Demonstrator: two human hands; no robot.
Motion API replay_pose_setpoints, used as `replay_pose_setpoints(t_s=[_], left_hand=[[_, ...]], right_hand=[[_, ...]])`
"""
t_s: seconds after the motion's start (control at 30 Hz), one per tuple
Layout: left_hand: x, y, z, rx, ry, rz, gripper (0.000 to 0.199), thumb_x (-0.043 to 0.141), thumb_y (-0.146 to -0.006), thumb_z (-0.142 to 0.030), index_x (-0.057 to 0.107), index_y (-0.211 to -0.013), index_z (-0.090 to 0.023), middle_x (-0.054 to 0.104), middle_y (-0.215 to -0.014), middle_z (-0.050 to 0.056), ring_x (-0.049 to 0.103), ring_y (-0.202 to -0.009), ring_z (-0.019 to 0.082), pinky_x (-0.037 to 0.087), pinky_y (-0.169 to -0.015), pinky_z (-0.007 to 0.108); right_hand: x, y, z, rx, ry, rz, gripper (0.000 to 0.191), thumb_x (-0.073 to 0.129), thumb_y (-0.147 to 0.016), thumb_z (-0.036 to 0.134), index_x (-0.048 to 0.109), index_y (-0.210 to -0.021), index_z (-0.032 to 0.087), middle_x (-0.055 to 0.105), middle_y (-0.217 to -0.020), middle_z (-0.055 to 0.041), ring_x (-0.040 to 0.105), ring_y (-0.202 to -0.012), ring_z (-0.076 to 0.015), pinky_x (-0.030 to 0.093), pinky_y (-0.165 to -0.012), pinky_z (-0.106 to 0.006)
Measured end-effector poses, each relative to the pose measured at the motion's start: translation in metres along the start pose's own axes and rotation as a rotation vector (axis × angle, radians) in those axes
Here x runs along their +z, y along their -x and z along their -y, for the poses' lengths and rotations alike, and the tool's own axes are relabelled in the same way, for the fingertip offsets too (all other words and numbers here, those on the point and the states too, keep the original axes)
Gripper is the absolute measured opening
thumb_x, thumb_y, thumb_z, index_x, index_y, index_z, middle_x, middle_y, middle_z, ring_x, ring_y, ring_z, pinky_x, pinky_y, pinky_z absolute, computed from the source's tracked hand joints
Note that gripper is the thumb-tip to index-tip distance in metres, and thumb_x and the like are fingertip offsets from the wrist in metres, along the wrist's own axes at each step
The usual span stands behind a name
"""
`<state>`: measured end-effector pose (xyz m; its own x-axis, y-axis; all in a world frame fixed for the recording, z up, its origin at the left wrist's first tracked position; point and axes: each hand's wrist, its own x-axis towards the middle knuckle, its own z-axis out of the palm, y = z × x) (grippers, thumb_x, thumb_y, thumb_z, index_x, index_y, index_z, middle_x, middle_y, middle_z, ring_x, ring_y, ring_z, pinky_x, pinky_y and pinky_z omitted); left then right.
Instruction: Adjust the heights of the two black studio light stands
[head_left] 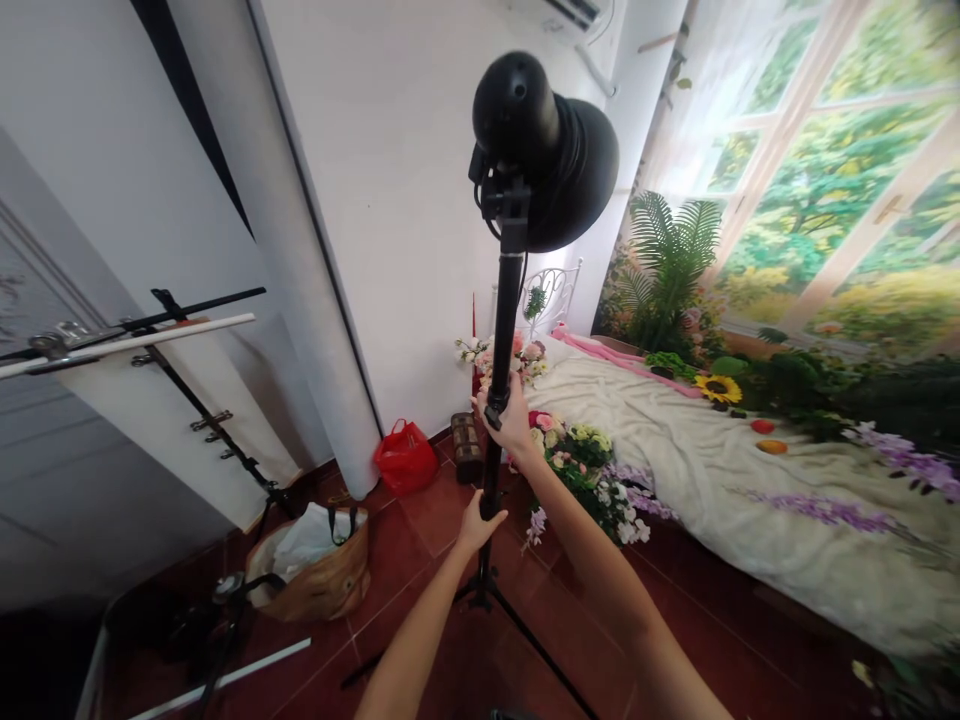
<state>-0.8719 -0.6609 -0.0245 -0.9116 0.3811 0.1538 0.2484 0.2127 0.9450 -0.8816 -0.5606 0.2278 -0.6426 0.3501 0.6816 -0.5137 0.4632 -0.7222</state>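
Note:
A black light stand (508, 320) rises upright in front of me, its tripod legs spread on the floor. On its top sits a black studio lamp (517, 110) with a round reflector and a cable coiled about it. My right hand (513, 418) is closed around the pole at a clamp collar, part of which shows beside the fingers. Lower down, my left hand (480, 522) wraps the same pole, thumb across its front. The leg hub (484, 590) lies just below that hand.
To the right, a bed with a cream cover (637, 410) bears artificial flowers. Bouquets (577, 450) stand on the floor beside it. A red bag (405, 457), a small wooden chest (466, 448) and a woven bag (337, 570) rest left of the stand. A backdrop stand (202, 410) is farther left.

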Motion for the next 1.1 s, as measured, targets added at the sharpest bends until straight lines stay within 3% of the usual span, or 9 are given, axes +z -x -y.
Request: replay_pose_setpoints(t_s=[0.13,0.33,0.5,0.73,0.83,0.97,1.1], left_hand=[[0.002,0.005,0.016,-0.006,-0.062,-0.001,0.038,0.059,-0.076,-0.040,0.054,-0.107,-0.019,0.066,-0.100,0.006,0.062,-0.092,0.020,0.048,-0.083,0.033],[0.001,0.005,0.013,-0.031,-0.135,-0.014,0.041,0.061,-0.075,-0.038,0.055,-0.112,-0.020,0.068,-0.102,0.007,0.064,-0.094,0.022,0.049,-0.083,0.034],[0.001,0.005,0.012,-0.075,-0.101,-0.030,0.043,0.063,-0.070,-0.023,0.056,-0.112,-0.021,0.068,-0.106,0.007,0.062,-0.101,0.023,0.049,-0.087,0.035],[0.003,0.002,0.025,-0.015,-0.118,-0.021,0.040,0.058,-0.072,-0.016,0.055,-0.112,-0.018,0.067,-0.107,0.008,0.063,-0.097,0.022,0.048,-0.086,0.033],[0.005,0.003,0.027,-0.023,-0.112,-0.032,0.038,0.058,-0.074,-0.018,0.055,-0.112,-0.019,0.068,-0.106,0.008,0.064,-0.096,0.022,0.049,-0.083,0.032],[0.004,0.005,0.025,-0.044,-0.103,-0.013,0.035,0.058,-0.075,-0.022,0.057,-0.109,-0.018,0.069,-0.102,0.009,0.065,-0.093,0.023,0.049,-0.080,0.032],[0.003,0.007,0.025,-0.081,-0.133,0.000,0.042,0.060,-0.075,-0.033,0.054,-0.114,-0.020,0.069,-0.101,0.009,0.065,-0.092,0.025,0.049,-0.079,0.033]], right_hand=[[0.005,0.028,-0.018,0.037,0.044,-0.031,0.044,0.055,-0.079,0.031,0.039,-0.118,0.017,0.057,-0.075,0.0018,0.052,-0.060,-0.0113,0.045,-0.060,-0.024],[0.016,0.078,-0.057,0.131,0.075,-0.033,0.039,0.052,-0.079,0.032,0.043,-0.114,0.017,0.055,-0.071,0.0027,0.051,-0.057,-0.0109,0.044,-0.056,-0.023],[0.024,0.120,-0.095,0.206,0.060,-0.001,0.039,0.051,-0.080,0.032,0.043,-0.114,0.017,0.056,-0.071,0.0027,0.054,-0.057,-0.0117,0.047,-0.058,-0.024],[0.033,0.138,-0.116,0.273,0.090,0.008,0.040,0.053,-0.080,0.034,0.043,-0.115,0.017,0.060,-0.077,-0.0004,0.059,-0.065,-0.0141,0.050,-0.064,-0.028],[0.027,0.146,-0.122,0.262,0.098,0.089,0.041,0.053,-0.082,0.036,0.043,-0.117,0.018,0.062,-0.082,-0.0024,0.061,-0.071,-0.0155,0.051,-0.068,-0.029],[0.003,0.175,-0.145,0.163,0.220,0.298,0.055,0.065,-0.072,0.044,0.047,-0.117,0.016,0.062,-0.100,-0.0103,0.061,-0.092,-0.0227,0.050,-0.083,-0.038],[-0.017,0.200,-0.174,0.095,0.340,0.423,0.060,0.063,-0.073,0.050,0.049,-0.121,0.016,0.056,-0.121,-0.0161,0.050,-0.117,-0.0300,0.033,-0.104,-0.051]])
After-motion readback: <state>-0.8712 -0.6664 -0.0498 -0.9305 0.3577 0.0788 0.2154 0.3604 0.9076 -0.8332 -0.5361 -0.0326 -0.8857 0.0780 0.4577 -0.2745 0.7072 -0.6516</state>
